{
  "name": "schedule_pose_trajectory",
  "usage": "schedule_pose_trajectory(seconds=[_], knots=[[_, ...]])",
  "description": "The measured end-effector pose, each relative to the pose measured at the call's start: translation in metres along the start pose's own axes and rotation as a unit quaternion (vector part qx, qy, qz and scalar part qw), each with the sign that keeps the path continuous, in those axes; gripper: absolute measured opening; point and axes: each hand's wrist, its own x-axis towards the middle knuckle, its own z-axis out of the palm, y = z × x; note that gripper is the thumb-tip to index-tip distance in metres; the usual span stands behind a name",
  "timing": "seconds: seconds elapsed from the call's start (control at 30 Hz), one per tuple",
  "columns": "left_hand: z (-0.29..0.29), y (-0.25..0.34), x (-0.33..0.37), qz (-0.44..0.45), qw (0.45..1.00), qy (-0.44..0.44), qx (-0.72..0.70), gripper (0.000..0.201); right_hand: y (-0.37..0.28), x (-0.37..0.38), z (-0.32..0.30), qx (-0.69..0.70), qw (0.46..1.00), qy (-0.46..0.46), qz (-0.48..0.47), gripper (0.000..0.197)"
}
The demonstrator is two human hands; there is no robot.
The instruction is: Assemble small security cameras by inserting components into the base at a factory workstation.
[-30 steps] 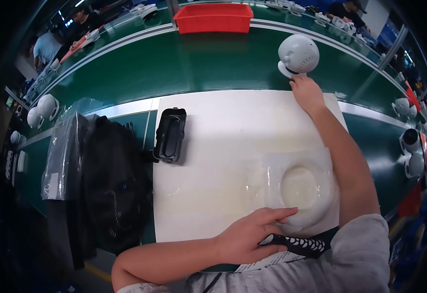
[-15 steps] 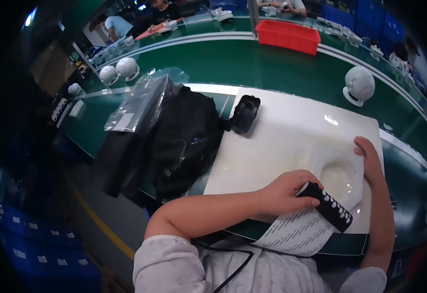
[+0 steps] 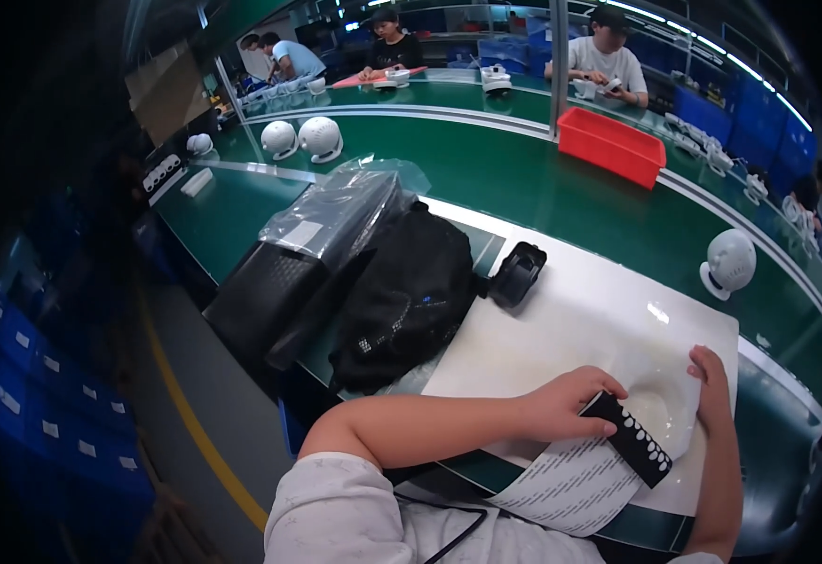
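Observation:
My left hand (image 3: pixel 576 402) is closed on a curled sticker sheet (image 3: pixel 629 440), thumb and fingers pinching its upper end. The sheet's black face carries rows of white oval spots; its white backing (image 3: pixel 566 484), printed with slanted dashes, hangs toward my lap. Just beyond the sheet lies a shallow white angular piece (image 3: pixel 679 437) with a round hollow, partly covered by my left hand and the sheet. At this piece's right edge, my right hand (image 3: pixel 710 390) has its fingers bent around the rim. Both rest over a white board (image 3: pixel 496 357) on the green bench.
A black open case (image 3: pixel 518 274) sits at the board's far left corner, beside a black cloth bag (image 3: pixel 406 301) and a plastic-wrapped black box (image 3: pixel 270 291). A white round device (image 3: pixel 731 261) and red bin (image 3: pixel 611 146) stand farther off. Other people work across the bench.
The view has tilted upward and swung left, so things sit lower and farther right in it. Both hands keep their places, the left one still on the sticker sheet.

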Motion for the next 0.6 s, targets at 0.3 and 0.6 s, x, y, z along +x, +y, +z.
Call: schedule_pose_trajectory(seconds=[0.3, 0.6], knots=[[-0.001, -0.004, 0.003, 0.004, 0.997, -0.016, -0.071, 0.028, -0.037, -0.016, 0.025, 0.316, 0.937, 0.02, 0.145, 0.037], [0.002, -0.018, 0.004, 0.025, 0.999, -0.043, -0.007, 0.072, -0.041, -0.023, 0.02, 0.395, 0.899, -0.011, 0.188, 0.039]])
